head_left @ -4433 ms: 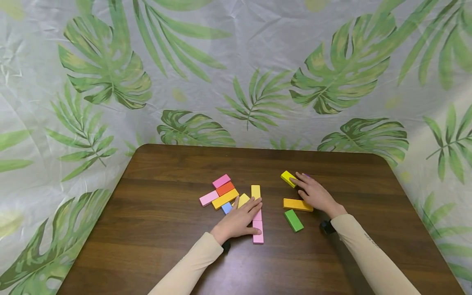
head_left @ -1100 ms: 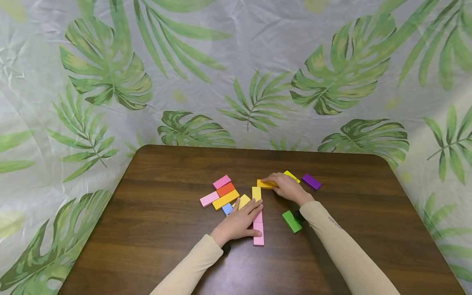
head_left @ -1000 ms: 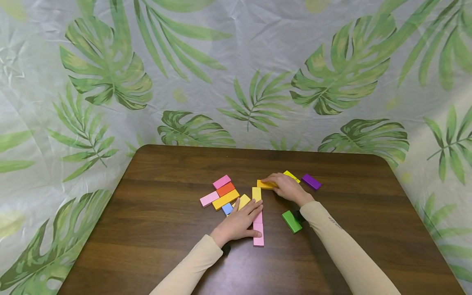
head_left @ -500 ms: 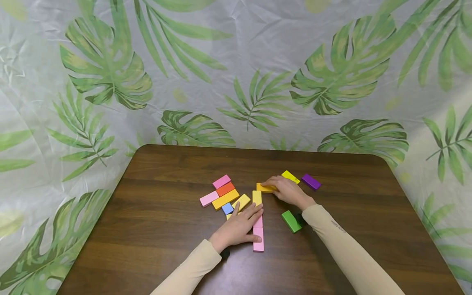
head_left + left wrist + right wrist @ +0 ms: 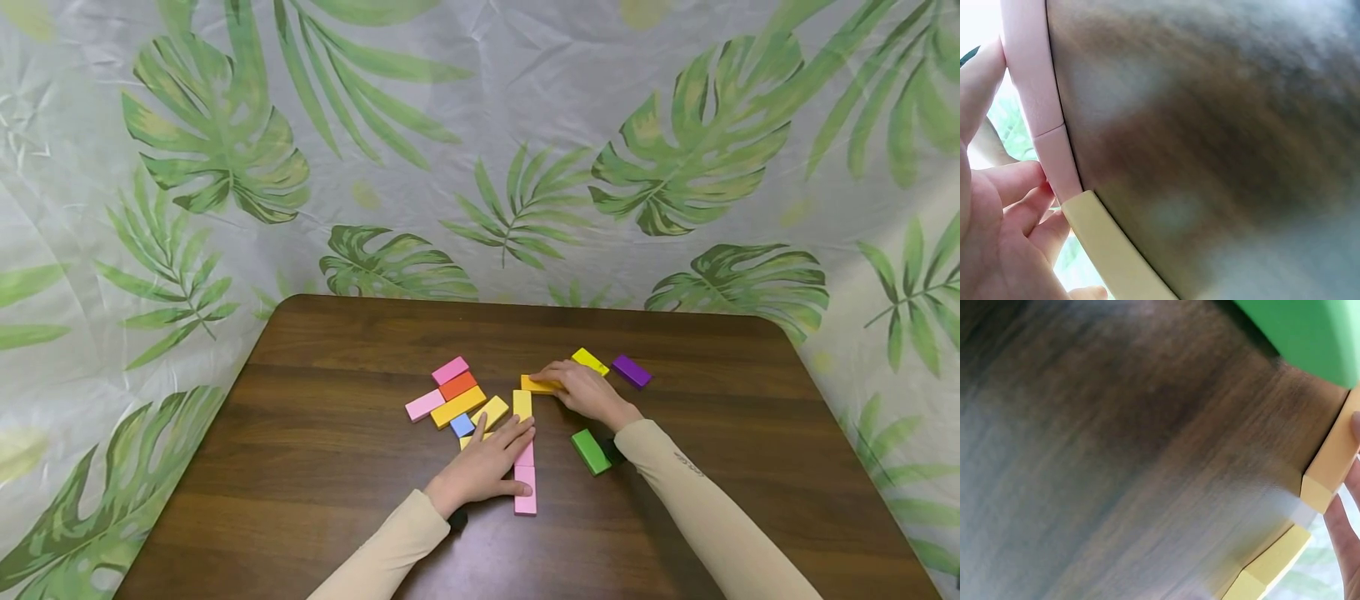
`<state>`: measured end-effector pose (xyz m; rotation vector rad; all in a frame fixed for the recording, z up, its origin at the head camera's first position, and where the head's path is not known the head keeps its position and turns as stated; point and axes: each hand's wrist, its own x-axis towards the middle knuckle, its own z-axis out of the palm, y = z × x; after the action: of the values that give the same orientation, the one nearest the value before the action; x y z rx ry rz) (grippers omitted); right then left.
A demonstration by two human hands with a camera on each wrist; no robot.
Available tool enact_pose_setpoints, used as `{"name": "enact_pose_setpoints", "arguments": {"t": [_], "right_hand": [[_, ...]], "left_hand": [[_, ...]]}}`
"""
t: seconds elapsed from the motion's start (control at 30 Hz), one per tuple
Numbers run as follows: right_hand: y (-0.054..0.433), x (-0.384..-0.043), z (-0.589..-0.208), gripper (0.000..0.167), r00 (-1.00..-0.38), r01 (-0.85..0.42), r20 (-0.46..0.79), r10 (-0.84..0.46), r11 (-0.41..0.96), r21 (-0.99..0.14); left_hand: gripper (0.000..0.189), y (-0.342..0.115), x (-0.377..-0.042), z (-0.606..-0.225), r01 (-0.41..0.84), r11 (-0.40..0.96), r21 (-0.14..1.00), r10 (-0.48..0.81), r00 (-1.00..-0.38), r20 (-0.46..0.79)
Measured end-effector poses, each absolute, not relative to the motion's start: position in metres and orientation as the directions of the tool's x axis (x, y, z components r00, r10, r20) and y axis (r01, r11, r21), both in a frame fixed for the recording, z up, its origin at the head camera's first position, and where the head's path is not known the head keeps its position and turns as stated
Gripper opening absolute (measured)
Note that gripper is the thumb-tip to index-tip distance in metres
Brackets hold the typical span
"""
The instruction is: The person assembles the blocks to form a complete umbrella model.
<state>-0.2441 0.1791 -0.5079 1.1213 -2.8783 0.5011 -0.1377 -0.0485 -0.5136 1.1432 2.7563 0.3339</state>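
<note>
My left hand [image 5: 480, 467] lies over a straight column of blocks, fingers spread and straight. The column has two pink blocks [image 5: 526, 492] and a pale yellow block [image 5: 522, 404] at its far end. In the left wrist view, thumb and fingers touch the side of the pink blocks [image 5: 1035, 75], and the pale yellow block [image 5: 1116, 250] adjoins them. My right hand [image 5: 588, 390] pinches an orange block [image 5: 534, 384], which lies crosswise just beyond the column's far end. The right wrist view shows the fingers [image 5: 1344, 537] along the orange block [image 5: 1332, 459].
Left of the column are pink, red [image 5: 458, 385], orange-yellow [image 5: 459, 407], blue [image 5: 462, 425] and pale yellow blocks [image 5: 491, 412]. A bright yellow block [image 5: 590, 361] and a purple one [image 5: 632, 371] lie behind my right hand. A green block [image 5: 591, 452] lies near the right wrist on the brown table [image 5: 337, 517].
My right hand has left the bright yellow block and brought the orange block left to the column's far end. My left hand and the column have slid slightly nearer the person.
</note>
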Motion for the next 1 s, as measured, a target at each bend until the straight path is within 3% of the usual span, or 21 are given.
{"name": "enact_pose_setpoints", "arguments": {"t": [0.6, 1.0], "right_hand": [[0.181, -0.244, -0.508, 0.038, -0.752, -0.652, 0.127, -0.647, 0.7, -0.292], [0.18, -0.243, -0.509, 0.042, -0.767, -0.635, 0.115, -0.632, 0.719, -0.281]], "left_hand": [[0.082, -0.053, -0.142, -0.512, 0.67, 0.677, 0.304, 0.708, -0.706, -0.02], [0.074, -0.101, -0.182, -0.503, 0.459, 0.786, 0.414, 0.503, -0.864, 0.004]]}}
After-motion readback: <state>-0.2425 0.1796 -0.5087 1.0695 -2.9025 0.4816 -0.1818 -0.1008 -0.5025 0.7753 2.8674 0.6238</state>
